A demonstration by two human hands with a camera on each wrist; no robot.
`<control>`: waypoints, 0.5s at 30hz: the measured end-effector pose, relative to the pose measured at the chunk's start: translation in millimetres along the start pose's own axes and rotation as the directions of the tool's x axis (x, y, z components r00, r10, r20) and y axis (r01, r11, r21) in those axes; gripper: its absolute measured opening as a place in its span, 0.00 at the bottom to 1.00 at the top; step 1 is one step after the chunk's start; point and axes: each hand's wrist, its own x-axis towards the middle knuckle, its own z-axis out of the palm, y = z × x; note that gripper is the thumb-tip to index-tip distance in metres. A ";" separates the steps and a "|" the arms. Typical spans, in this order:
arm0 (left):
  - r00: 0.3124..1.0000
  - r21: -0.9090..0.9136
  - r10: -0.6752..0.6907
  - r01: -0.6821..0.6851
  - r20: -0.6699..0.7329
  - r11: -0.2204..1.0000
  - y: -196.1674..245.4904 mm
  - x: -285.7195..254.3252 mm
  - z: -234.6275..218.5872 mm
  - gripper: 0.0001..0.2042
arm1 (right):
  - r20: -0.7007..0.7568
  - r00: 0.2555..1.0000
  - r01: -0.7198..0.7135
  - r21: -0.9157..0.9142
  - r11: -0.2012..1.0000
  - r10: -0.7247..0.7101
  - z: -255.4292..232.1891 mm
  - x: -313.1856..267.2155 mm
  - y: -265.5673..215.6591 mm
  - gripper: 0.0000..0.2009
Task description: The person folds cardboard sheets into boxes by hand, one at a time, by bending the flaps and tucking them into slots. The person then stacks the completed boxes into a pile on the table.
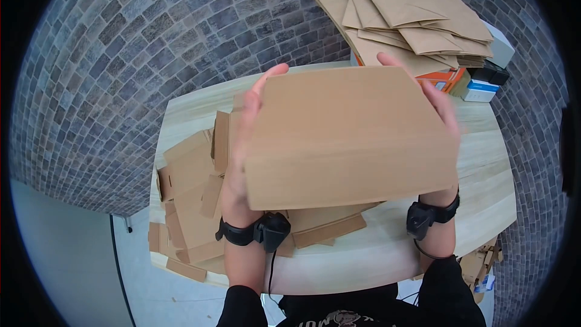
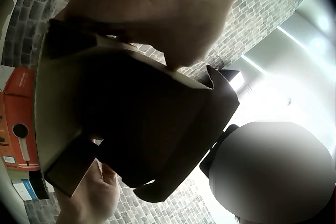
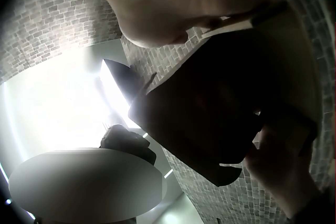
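Observation:
A brown cardboard box is held up above the table between two hands, its plain closed faces toward the head camera. My left hand grips its left side and my right hand its right side, both partly blurred. From beneath, the left wrist view shows the box's dark hollow inside with loose flaps at its edges. In the right wrist view the underside of the box is also dark, with a hand at either side.
Flattened cardboard pieces cover the left part of the table. At the back right, a stack of flat brown cardboard lies on an orange box, beside small black and white boxes. More cardboard scraps lie below the right edge.

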 end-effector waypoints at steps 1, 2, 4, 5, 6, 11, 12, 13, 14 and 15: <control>0.997 0.015 0.004 -0.005 0.080 1.000 0.5 1.1 -3.5 0.23 | -0.021 0.999 0.047 -0.094 0.994 -0.049 -0.3 -0.2 1.3 0.27; 0.987 0.029 0.006 -0.011 0.159 1.000 0.4 2.0 -5.2 0.23 | -0.022 0.999 0.047 -0.095 0.994 -0.050 -0.1 1.8 0.5 0.27; 0.989 0.093 -0.003 -0.011 0.149 0.996 -0.3 3.3 -4.6 0.23 | 0.025 0.977 -0.211 0.182 0.960 0.210 0.7 8.2 -3.4 0.27; 0.991 0.156 -0.012 -0.010 0.137 0.988 -0.8 4.1 -4.4 0.23 | 0.094 0.962 -0.266 0.094 0.959 0.258 -0.7 8.8 -6.9 0.28; 0.991 0.155 -0.012 -0.009 0.136 0.988 -1.8 5.0 -4.5 0.23 | 0.094 0.961 -0.267 0.092 0.959 0.259 -0.6 9.1 -5.5 0.28; 0.985 0.081 -0.107 0.096 0.133 0.992 1.7 10.1 -12.6 0.23 | 0.149 0.981 -0.137 0.089 0.987 0.123 -0.8 9.6 -5.6 0.36; 0.986 0.075 -0.099 0.089 0.131 0.993 0.7 13.2 -14.1 0.23 | 0.156 0.980 -0.136 0.083 0.987 0.122 0.1 8.8 -4.6 0.36; 0.994 0.136 -0.045 0.031 0.100 0.990 -1.3 17.4 -16.6 0.21 | 0.217 0.976 -0.037 0.016 0.999 0.032 1.0 7.4 -1.9 0.43; 0.997 0.198 0.011 -0.025 0.070 0.980 -3.0 20.5 -19.4 0.20 | 0.282 0.958 0.067 -0.042 0.997 -0.052 2.2 7.6 -0.8 0.49; 0.998 0.195 0.018 -0.031 0.067 0.980 -3.9 22.0 -23.7 0.20 | 0.322 0.945 0.126 -0.187 0.974 -0.060 -0.3 8.9 -4.6 0.56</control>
